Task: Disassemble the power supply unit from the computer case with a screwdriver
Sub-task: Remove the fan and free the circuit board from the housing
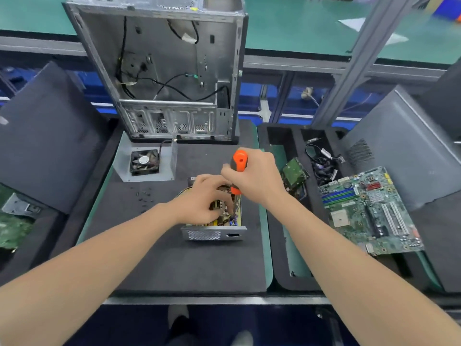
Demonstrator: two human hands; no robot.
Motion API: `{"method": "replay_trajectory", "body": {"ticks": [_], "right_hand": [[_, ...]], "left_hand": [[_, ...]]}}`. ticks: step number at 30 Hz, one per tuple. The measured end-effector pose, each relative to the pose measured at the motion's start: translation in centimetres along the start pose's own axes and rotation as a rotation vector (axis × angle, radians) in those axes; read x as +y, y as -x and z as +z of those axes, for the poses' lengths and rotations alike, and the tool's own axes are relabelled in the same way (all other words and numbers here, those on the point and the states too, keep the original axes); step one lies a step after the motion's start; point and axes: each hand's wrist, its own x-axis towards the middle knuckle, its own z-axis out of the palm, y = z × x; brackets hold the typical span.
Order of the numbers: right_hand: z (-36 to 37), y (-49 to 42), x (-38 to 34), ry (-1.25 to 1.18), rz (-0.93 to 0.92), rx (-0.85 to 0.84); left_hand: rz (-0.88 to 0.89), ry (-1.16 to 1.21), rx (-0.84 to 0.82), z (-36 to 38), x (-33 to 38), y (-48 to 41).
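Note:
The opened power supply unit [214, 232] lies on the dark foam mat in front of me, its circuit board and coils exposed. My left hand [203, 199] rests on top of its inner parts with the fingers curled down into them. My right hand [254, 177] grips an orange and black screwdriver [240, 162] held upright, tip down into the unit's right rear side. The empty grey computer case [172, 71] stands behind, with loose black cables inside.
The supply's metal cover with a black fan [144, 162] lies left of the unit. Several small screws [146, 196] are scattered on the mat [174, 265]. A green motherboard [366, 211], a drive [294, 173] and a cable bundle [324, 163] sit in the right tray. Dark panels flank both sides.

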Motion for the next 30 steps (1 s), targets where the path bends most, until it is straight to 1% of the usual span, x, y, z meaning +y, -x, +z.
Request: {"method": "replay_trajectory", "body": {"ticks": [4, 7, 12, 14, 16, 20, 24, 26, 30], "right_hand": [[1.5, 0.3, 0.0, -0.046, -0.044, 0.000], [2.3, -0.3, -0.3, -0.096, -0.064, -0.032], [3.5, -1.4, -1.1, -0.138, -0.151, -0.259], [4.0, -1.8, -0.9, -0.157, -0.171, -0.336], [4.4, -2.2, -0.6, -0.162, -0.179, -0.378], [4.9, -2.5, -0.2, -0.185, -0.203, -0.395], [5.3, -2.0, 0.6, -0.245, -0.185, -0.406], [5.3, -1.8, 1.1, -0.255, -0.171, -0.402], [5.0, -1.6, 1.5, -0.245, -0.178, -0.404]], "left_hand": [[-0.003, 0.087, -0.009, -0.5, -0.2, 0.4], [0.022, 0.112, 0.057, -0.6, -1.2, 0.6], [0.047, 0.245, 0.055, -0.4, -2.1, 0.4], [0.038, 0.265, 0.001, -0.5, -2.7, 0.6], [0.025, 0.298, -0.045, -0.6, -3.2, 0.7], [0.003, 0.355, -0.074, -0.7, -3.6, 0.3], [-0.104, 0.429, -0.141, 0.0, -3.3, -0.1], [-0.147, 0.484, -0.139, 0.1, -3.1, -0.2], [-0.202, 0.456, -0.116, 0.1, -3.0, -0.5]]}}
